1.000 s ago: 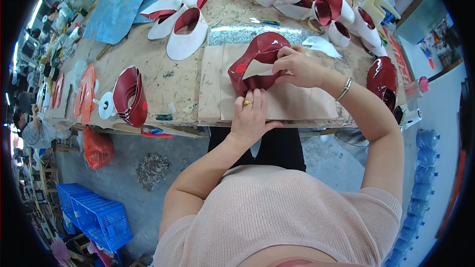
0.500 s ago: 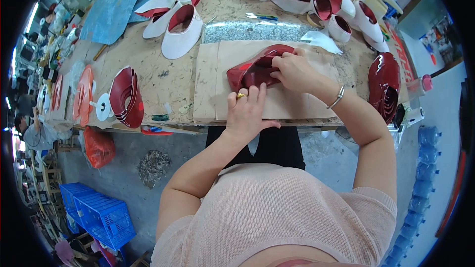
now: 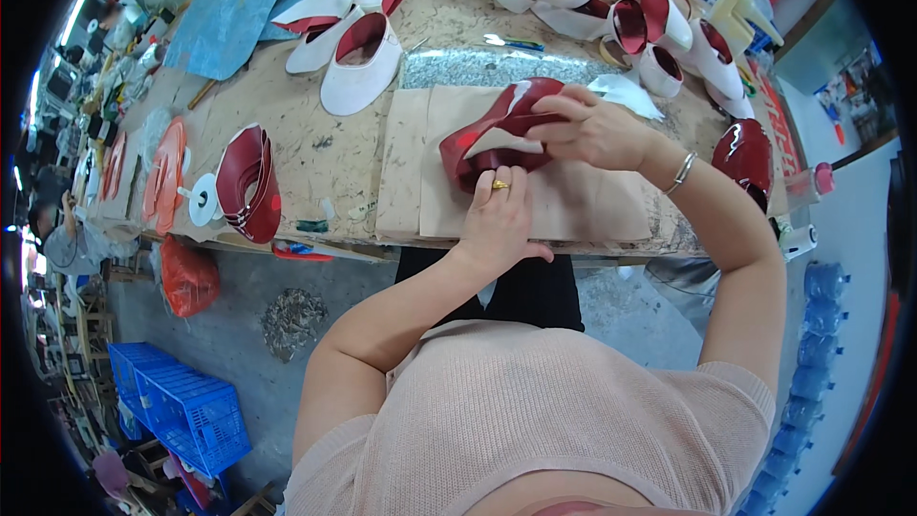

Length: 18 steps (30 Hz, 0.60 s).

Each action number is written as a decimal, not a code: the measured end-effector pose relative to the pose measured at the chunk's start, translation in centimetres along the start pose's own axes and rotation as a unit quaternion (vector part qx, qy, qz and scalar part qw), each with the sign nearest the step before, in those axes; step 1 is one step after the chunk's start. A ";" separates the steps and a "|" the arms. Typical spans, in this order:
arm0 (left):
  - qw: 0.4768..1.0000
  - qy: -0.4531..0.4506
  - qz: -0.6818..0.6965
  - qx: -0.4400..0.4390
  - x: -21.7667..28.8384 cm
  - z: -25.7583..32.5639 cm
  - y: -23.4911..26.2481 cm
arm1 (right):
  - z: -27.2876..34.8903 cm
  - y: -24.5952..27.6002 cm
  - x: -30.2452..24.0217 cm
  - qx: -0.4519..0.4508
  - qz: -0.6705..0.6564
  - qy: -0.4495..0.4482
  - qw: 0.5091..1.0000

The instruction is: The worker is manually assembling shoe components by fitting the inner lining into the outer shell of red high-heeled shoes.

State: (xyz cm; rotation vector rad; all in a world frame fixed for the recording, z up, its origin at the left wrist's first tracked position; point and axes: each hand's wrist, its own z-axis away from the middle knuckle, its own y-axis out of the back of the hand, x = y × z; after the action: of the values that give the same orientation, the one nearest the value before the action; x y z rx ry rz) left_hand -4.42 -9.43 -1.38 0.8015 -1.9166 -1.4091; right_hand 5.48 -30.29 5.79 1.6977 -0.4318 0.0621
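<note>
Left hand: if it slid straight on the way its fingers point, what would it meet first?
The left hand points away from the body with its fingertips already on the glossy red shoe upper, so that comes first. Beyond it probably the right hand, though depth is unclear.

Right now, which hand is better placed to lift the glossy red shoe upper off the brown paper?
Probably the right hand: its fingers already pinch the top edge of the red shoe upper. The left hand lies flat, pressing the lower end onto the brown paper.
</note>
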 end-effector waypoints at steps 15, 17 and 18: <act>0.999 0.003 0.037 0.010 -0.1 -0.3 0.0 | 0.7 -4.4 -8.4 0.154 -0.209 -0.560 0.786; 0.999 0.004 0.040 0.010 -0.2 -0.4 0.4 | 0.1 -4.9 -9.4 0.195 -0.208 -0.590 0.755; 0.999 0.004 0.040 0.004 -0.1 -0.4 0.4 | 0.0 -4.9 -9.6 0.197 -0.203 -0.592 0.755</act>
State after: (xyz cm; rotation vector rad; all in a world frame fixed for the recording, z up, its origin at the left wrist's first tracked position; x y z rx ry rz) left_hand -4.09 -9.44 -0.88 0.7256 -1.9282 -1.3495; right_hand -1.83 -27.39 -1.57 2.0428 -1.0041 -1.4106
